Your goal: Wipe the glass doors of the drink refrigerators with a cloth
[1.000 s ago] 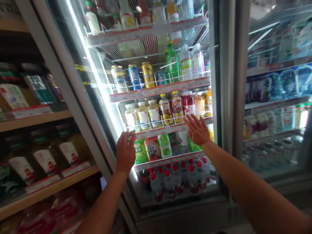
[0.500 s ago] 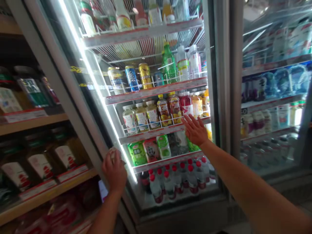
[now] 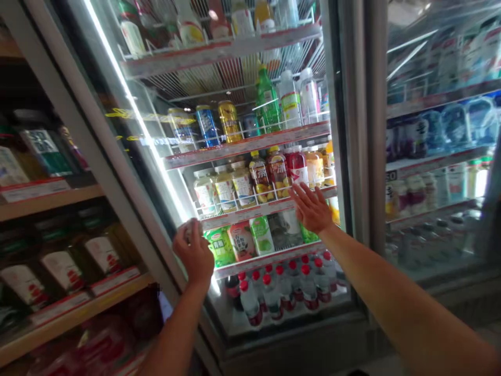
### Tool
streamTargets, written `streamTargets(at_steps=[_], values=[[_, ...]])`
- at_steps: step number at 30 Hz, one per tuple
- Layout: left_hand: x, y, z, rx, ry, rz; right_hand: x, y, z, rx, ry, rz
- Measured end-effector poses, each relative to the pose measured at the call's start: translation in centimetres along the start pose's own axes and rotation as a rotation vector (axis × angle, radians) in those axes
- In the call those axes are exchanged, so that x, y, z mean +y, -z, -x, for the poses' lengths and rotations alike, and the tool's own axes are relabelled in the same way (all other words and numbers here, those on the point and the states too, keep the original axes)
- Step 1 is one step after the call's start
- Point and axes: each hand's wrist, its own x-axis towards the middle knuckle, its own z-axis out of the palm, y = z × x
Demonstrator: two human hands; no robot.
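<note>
My left hand (image 3: 195,253) is closed round a small crumpled whitish wad (image 3: 191,228) and presses it on the glass door (image 3: 164,156) of a drinks cooler, near the door's left frame. My right hand (image 3: 311,209) lies flat on the same glass with fingers spread, in front of the shelf of tea and juice bottles (image 3: 270,175). Behind the glass stand cans (image 3: 217,122), a green bottle (image 3: 266,99), cartons (image 3: 242,240) and red-capped water bottles (image 3: 282,290).
Wooden shelves (image 3: 58,196) with jars and packets run along the left. A second cooler door (image 3: 434,136) with more drinks stands to the right, parted from the first by a grey metal post (image 3: 354,130).
My left hand slid down and left along the glass, then came back up a little to the right with the wad. The right hand has stayed flat on the glass.
</note>
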Motion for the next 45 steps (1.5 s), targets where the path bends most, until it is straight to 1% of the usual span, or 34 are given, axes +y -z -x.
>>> streamTargets(at_steps=[2, 3, 5, 7, 9, 10, 12, 13, 14, 16, 17, 18, 19, 20, 23, 24, 25, 26, 27, 28, 30, 31, 32, 33, 34, 36, 38, 40, 43, 45], values=[[1.4, 0.4, 1.8, -0.113, -0.189, 0.035, 0.0, 0.0, 0.0, -0.005, -0.002, -0.005], [1.7, 0.6, 2.4, -0.157, -0.278, 0.053, 0.0, 0.0, 0.0, -0.008, -0.003, -0.005], [1.6, 0.7, 2.1, -0.194, -0.388, 0.067, 0.1, 0.0, 0.0, -0.013, -0.001, -0.002], [1.4, 0.6, 0.1, -0.169, -0.386, 0.055, 0.1, -0.1, 0.0, -0.016, 0.002, 0.000], [1.8, 0.2, -2.2, -0.129, -0.323, 0.049, 0.2, -0.1, 0.0, -0.016, 0.004, 0.000], [2.3, 0.1, -2.9, -0.111, -0.288, 0.056, 0.2, -0.2, 0.0, -0.015, 0.004, -0.001], [4.0, -0.2, -2.7, -0.106, -0.265, 0.094, 0.2, -0.2, 0.0, -0.011, 0.006, -0.005], [5.0, -0.2, -1.9, -0.133, -0.297, 0.125, 0.2, -0.2, 0.0, -0.008, 0.007, -0.007], [5.9, -0.3, -0.7, -0.175, -0.368, 0.166, 0.2, -0.2, 0.0, -0.005, 0.007, -0.008], [7.1, -0.3, 1.4, -0.330, -0.607, 0.259, 0.2, -0.2, 0.0, 0.001, 0.004, -0.009], [7.5, -0.4, 2.0, -0.386, -0.694, 0.290, 0.2, -0.2, 0.0, 0.002, 0.003, -0.010], [7.7, -0.6, 2.0, -0.413, -0.737, 0.306, 0.2, -0.2, 0.0, 0.001, 0.001, -0.012], [7.8, -0.8, 1.3, -0.402, -0.726, 0.304, 0.2, -0.2, 0.0, -0.001, 0.000, -0.015], [7.9, -1.2, 0.2, -0.361, -0.668, 0.286, 0.2, -0.2, 0.0, -0.003, -0.001, -0.018], [8.9, -2.2, -3.9, -0.193, -0.424, 0.218, 0.2, -0.2, 0.0, -0.005, -0.002, -0.020], [9.5, -2.5, -4.6, -0.162, -0.370, 0.211, 0.2, -0.1, 0.0, -0.002, -0.001, -0.018], [10.1, -2.8, -4.8, -0.148, -0.340, 0.212, 0.2, -0.1, 0.0, 0.003, 0.001, -0.016], [10.9, -2.9, -4.5, -0.154, -0.349, 0.224, 0.1, -0.2, 0.0, 0.009, 0.003, -0.013], [11.6, -3.0, -3.7, -0.183, -0.399, 0.249, 0.1, -0.2, 0.0, 0.015, 0.006, -0.012], [12.2, -3.0, -2.6, -0.234, -0.496, 0.287, 0.1, -0.2, 0.0, 0.019, 0.009, -0.010], [13.1, -2.9, -0.7, -0.365, -0.733, 0.376, 0.1, -0.2, 0.0, 0.021, 0.010, -0.008], [13.4, -2.9, -0.4, -0.413, -0.809, 0.403, 0.1, -0.2, 0.0, 0.021, 0.009, -0.007], [13.6, -2.9, -0.5, -0.439, -0.830, 0.411, 0.1, -0.3, 0.0, 0.021, 0.007, -0.005], [13.7, -3.0, -1.1, -0.441, -0.798, 0.403, 0.2, -0.3, 0.1, 0.021, 0.006, -0.005], [13.8, -3.1, -2.2, -0.418, -0.728, 0.384, 0.2, -0.3, 0.1, 0.022, 0.005, -0.006], [14.0, -3.5, -4.5, -0.342, -0.575, 0.347, 0.2, -0.4, 0.1, 0.025, 0.002, -0.013], [14.3, -4.0, -5.8, -0.273, -0.481, 0.340, 0.2, -0.4, 0.1, 0.022, 0.005, -0.024], [14.6, -4.3, -5.3, -0.256, -0.495, 0.365, 0.2, -0.4, 0.1, 0.017, 0.007, -0.032], [15.1, -4.6, -2.8, -0.334, -0.595, 0.405, 0.3, -0.1, 0.1, 0.001, 0.001, -0.049], [15.6, -4.7, -1.7, -0.355, -0.572, 0.415, 0.5, 0.3, 0.1, -0.019, 0.007, -0.072]])
